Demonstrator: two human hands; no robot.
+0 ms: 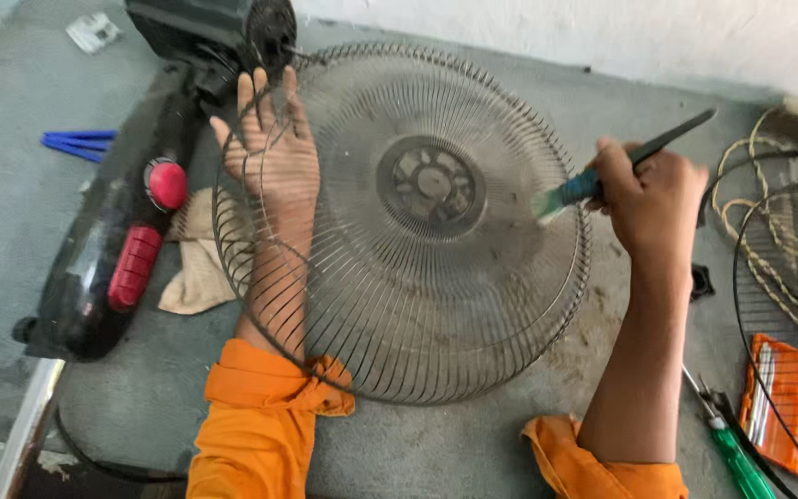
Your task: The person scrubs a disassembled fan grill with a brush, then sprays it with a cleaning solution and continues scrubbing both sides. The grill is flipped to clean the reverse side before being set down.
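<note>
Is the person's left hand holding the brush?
No, the brush is in the right hand; the left hand lies open behind the fan guard.

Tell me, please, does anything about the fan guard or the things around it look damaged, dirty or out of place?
The wire fan guard looks dusty and greyed, most around its hub. The left hand lies behind its wires, and the right hand holds a brush to its rim. A crumpled cloth sits half under it. I see no bent wires.

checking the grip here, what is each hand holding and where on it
The right hand grips a brush at mid-handle, bristles on the fan guard. The left hand is open behind the guard's wires, propping it rather than gripping.
</note>
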